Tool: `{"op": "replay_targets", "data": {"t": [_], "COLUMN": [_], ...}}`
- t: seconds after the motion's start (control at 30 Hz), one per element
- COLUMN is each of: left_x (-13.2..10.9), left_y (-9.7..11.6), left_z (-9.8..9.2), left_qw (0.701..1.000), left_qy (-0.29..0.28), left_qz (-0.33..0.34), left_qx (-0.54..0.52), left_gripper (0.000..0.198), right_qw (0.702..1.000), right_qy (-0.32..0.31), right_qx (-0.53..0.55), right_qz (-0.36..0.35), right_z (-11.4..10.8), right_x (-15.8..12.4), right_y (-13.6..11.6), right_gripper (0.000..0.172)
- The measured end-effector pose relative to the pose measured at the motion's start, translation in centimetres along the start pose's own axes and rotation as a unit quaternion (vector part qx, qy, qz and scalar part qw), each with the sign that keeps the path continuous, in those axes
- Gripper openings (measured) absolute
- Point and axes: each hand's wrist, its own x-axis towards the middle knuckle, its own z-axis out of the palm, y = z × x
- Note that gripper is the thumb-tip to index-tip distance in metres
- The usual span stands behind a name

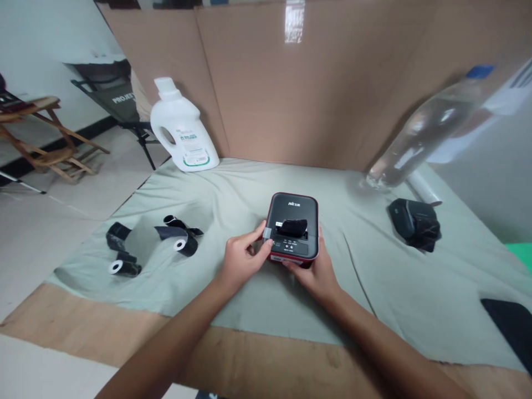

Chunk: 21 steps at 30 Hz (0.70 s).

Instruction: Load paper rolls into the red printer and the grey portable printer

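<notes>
A small black printer (293,216) with a red lower edge lies on the pale green cloth in front of me. A short strip of black paper (293,227) sticks out of its slot. My left hand (245,252) grips the printer's left side, thumb on the top near a grey tab and index finger along the edge. My right hand (318,271) holds the lower right corner, its thumb at the front edge and its other fingers mostly hidden behind the right side.
Black paper rolls (185,245) with loose strips lie at the left. A white jug (185,130) and a clear bottle (424,133) lean against the cardboard (291,94). A black device (413,221) sits at the right, and a dark flat object (509,324) near the right edge.
</notes>
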Motion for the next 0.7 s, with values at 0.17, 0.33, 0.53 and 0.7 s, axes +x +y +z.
{"op": "replay_targets", "data": {"t": [0.17,0.33,0.53,0.7], "left_x": [0.0,0.0,-0.3,-0.4], "left_y": [-0.3,-1.1,-2.0,-2.1], "left_z": [-0.1,-0.2,-0.2,-0.1], "left_qw": [0.999,0.993,0.983,0.984], "left_qy": [-0.006,-0.008,-0.019,-0.016], "left_qz": [0.037,0.113,0.180,0.177], "left_qx": [0.017,0.016,0.024,0.028], "left_gripper": [0.043,0.051,0.045,0.045], "right_qw": [1.000,0.999,0.999,0.999], "right_qy": [0.000,0.010,0.005,0.009], "right_qx": [-0.022,-0.035,-0.033,-0.033], "right_qz": [-0.002,-0.005,0.007,0.000], "right_z": [0.0,0.0,-0.1,0.0], "right_x": [0.0,0.4,0.5,0.5], "right_y": [0.4,0.4,0.5,0.7], "right_gripper": [0.109,0.110,0.115,0.115]}}
